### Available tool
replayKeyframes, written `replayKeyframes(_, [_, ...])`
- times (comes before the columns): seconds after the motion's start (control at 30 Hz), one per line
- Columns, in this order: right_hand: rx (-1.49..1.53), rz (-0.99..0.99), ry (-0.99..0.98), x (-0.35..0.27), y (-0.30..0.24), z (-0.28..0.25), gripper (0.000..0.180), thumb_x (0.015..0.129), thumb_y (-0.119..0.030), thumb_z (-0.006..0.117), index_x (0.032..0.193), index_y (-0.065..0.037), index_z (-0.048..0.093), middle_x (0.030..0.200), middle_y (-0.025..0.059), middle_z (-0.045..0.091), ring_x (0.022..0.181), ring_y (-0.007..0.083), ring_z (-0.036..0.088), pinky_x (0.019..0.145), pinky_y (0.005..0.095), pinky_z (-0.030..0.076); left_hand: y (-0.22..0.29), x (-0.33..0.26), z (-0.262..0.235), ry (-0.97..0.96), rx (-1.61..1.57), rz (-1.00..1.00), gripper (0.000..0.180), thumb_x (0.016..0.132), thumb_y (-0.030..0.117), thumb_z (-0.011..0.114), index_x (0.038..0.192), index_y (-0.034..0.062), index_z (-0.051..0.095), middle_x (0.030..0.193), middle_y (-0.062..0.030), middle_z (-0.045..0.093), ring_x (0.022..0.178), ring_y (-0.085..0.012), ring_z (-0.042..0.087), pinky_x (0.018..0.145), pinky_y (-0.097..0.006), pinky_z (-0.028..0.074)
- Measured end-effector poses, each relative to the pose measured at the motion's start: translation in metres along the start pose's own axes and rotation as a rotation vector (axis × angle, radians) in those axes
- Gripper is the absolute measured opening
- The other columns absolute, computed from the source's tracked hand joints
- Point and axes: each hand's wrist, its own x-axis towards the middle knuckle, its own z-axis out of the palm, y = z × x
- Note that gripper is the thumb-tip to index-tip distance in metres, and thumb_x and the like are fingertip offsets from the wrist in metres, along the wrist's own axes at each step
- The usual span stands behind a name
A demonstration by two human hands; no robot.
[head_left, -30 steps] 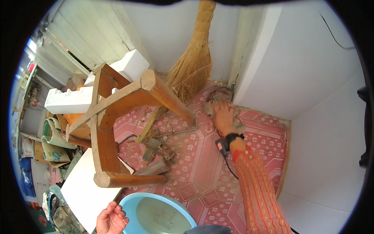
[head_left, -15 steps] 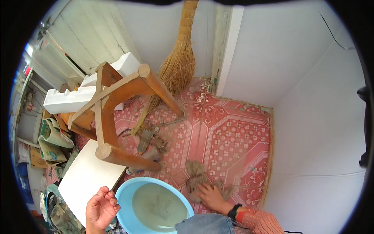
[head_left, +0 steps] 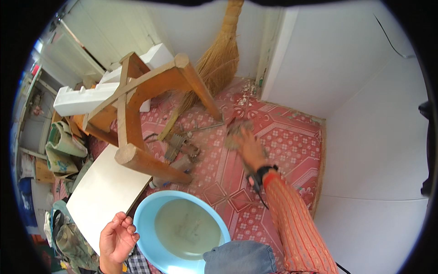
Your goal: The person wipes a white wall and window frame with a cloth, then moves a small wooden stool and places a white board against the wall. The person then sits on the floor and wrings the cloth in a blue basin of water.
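My right hand (head_left: 250, 147) reaches out over the red patterned floor (head_left: 292, 141) and grips a dirty grey-brown rag (head_left: 234, 131), pressing it flat on the tiles near the wooden stool's leg. The hand is blurred by motion; a dark watch sits on its wrist below an orange striped sleeve. My left hand (head_left: 117, 237) hovers beside the rim of a light-blue basin (head_left: 145, 214) of murky water, holding nothing, fingers loosely curled and apart.
An overturned wooden stool (head_left: 137, 105) lies left of the rag, with a straw broom (head_left: 223, 59) leaning in the corner behind it. A white board (head_left: 102, 194), white foam pieces (head_left: 77, 100) and a small metal object (head_left: 179, 147) crowd the left. White walls close the right.
My right hand drew the rag back from the far corner to beside the basin, then pushed it out again to the middle of the floor. The left hand stayed by the basin.
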Motion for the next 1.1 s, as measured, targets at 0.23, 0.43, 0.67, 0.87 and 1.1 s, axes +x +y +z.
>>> replayKeyframes(0.23, [-0.025, -0.058, -0.05, -0.008, -0.004, 0.006, 0.054, 0.08, -0.024, 0.07, 0.133, -0.023, 0.06, 0.149, 0.0092, 0.045, 0.129, 0.0309, 0.044, 0.098, 0.0485, 0.04, -0.001, -0.017, -0.005, 0.016, -0.013, 0.027, 0.02, 0.094, 0.016, 0.053, 0.111, 0.0072, 0.06, 0.099, -0.0092, 0.067, 0.081, -0.0221, 0.063, 0.075, -0.04, 0.05])
replayKeyframes(0.43, [0.084, -0.425, -0.229, -0.191, -0.063, -0.013, 0.045, 0.084, -0.021, 0.057, 0.128, -0.022, 0.062, 0.147, 0.0069, 0.046, 0.123, 0.0293, 0.048, 0.094, 0.0446, 0.042, -0.004, -0.011, -0.002, 0.011, 0.002, 0.015, 0.02, 0.096, 0.017, 0.052, 0.112, 0.0063, 0.058, 0.1, -0.0097, 0.066, 0.08, -0.0213, 0.063, 0.074, -0.038, 0.051])
replayKeyframes(0.67, [0.722, -0.394, -0.715, -0.273, -0.065, -0.048, 0.04, 0.088, -0.016, 0.06, 0.128, -0.01, 0.062, 0.14, 0.0114, 0.053, 0.124, 0.0262, 0.05, 0.104, 0.0416, 0.041, -0.011, -0.006, 0.009, -0.018, 0.041, -0.004, 0.02, 0.096, 0.016, 0.052, 0.111, 0.0065, 0.059, 0.098, -0.0092, 0.067, 0.08, -0.0214, 0.063, 0.073, -0.039, 0.051])
replayKeyframes(0.87, [0.902, 0.247, -0.191, -0.167, 0.02, -0.09, 0.05, 0.087, -0.018, 0.068, 0.133, -0.004, 0.055, 0.134, 0.017, 0.056, 0.124, 0.0329, 0.054, 0.106, 0.0401, 0.043, -0.016, 0.002, 0.012, -0.011, 0.036, -0.022, 0.02, 0.095, 0.016, 0.052, 0.111, 0.0066, 0.059, 0.097, -0.0094, 0.067, 0.079, -0.0215, 0.063, 0.073, -0.039, 0.052])
replayKeyframes(1.1, [0.19, 0.003, -0.326, -0.142, -0.03, -0.074, 0.065, 0.084, -0.035, 0.071, 0.143, -0.018, 0.05, 0.155, 0.0127, 0.033, 0.142, 0.0363, 0.03, 0.112, 0.0613, 0.026, -0.016, 0.017, 0.009, 0.02, 0.059, -0.037, 0.018, 0.095, 0.017, 0.053, 0.109, 0.0083, 0.06, 0.095, -0.008, 0.068, 0.077, -0.021, 0.064, 0.072, -0.039, 0.053])
